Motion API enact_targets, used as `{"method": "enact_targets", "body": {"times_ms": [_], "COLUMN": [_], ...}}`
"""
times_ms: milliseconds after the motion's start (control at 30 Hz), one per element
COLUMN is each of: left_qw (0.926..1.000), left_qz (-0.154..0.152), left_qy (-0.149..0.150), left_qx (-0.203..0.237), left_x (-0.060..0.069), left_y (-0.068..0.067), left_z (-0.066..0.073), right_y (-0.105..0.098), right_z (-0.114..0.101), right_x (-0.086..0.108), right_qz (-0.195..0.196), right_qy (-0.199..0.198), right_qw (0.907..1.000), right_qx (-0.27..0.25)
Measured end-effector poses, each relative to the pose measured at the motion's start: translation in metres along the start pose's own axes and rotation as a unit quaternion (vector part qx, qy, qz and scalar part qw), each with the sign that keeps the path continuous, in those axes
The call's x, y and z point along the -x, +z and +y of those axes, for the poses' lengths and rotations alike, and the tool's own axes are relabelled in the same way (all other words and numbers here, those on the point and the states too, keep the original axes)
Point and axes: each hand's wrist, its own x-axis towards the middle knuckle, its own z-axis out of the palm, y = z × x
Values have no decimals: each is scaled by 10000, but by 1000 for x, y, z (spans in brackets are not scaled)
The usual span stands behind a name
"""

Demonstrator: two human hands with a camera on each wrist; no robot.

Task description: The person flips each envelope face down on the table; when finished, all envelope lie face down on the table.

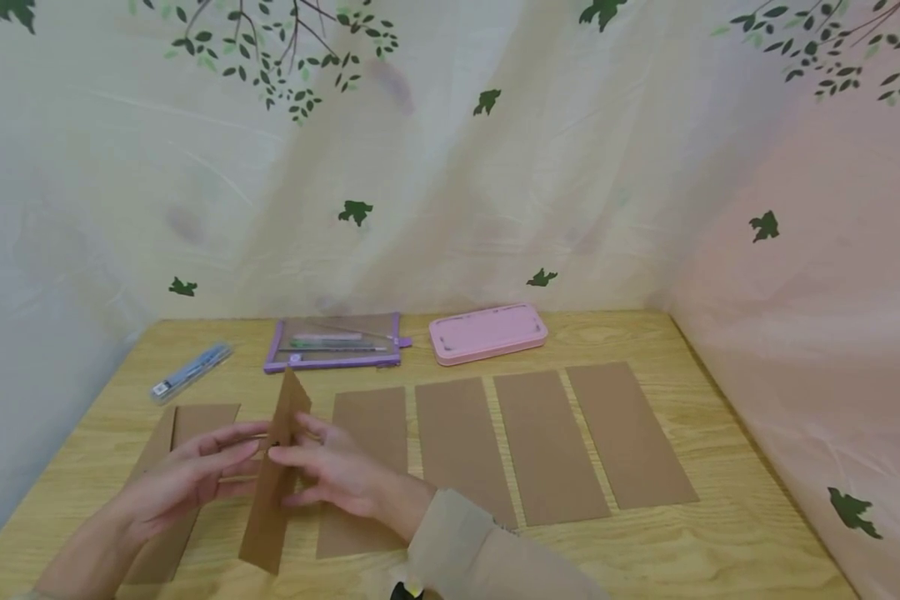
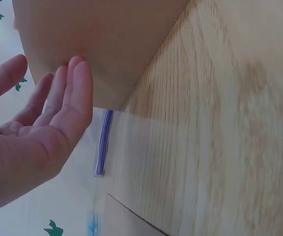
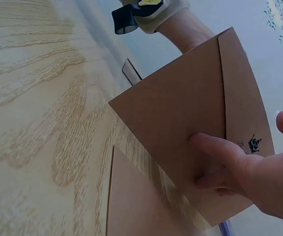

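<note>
A folded brown kraft card (image 1: 270,483), like a sleeve with a creased flap and a small black print (image 3: 254,143), stands steeply tilted between my two hands. My left hand (image 1: 195,475) touches one face with its fingertips; in the left wrist view those fingers are mostly straight and the thumb stays off the card. My right hand (image 1: 345,471) is at the opposite, flapped face, its fingers (image 3: 225,150) resting there. Under my left arm lies another brown card (image 1: 206,425) with a crease along it.
Several flat brown cards (image 1: 465,442) lie in a row to the right on the wooden table (image 1: 727,417). Behind them are a purple-edged mesh pouch (image 1: 330,360) with pens, a pink case (image 1: 487,333) and a slim clear pack (image 1: 191,372). A printed curtain (image 1: 435,167) surrounds the table.
</note>
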Motion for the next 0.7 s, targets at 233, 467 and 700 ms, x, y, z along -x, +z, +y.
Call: {"method": "enact_targets", "body": {"times_ms": [233, 467, 700], "left_qw": [9994, 9992, 9994], "left_qz": [208, 225, 229], "left_qy": [-115, -207, -130], "left_qx": [-262, -259, -216], "left_x": [0, -1, 1], "left_y": [1, -1, -4], "left_z": [-1, -2, -4], "right_y": [1, -3, -10], "right_z": [-1, -1, 1], "right_x": [3, 3, 1], "right_qz": [45, 11, -39], "right_qy": [-47, -76, -127], "right_qw": [9999, 9998, 9999], "right_qx": [119, 182, 59]}}
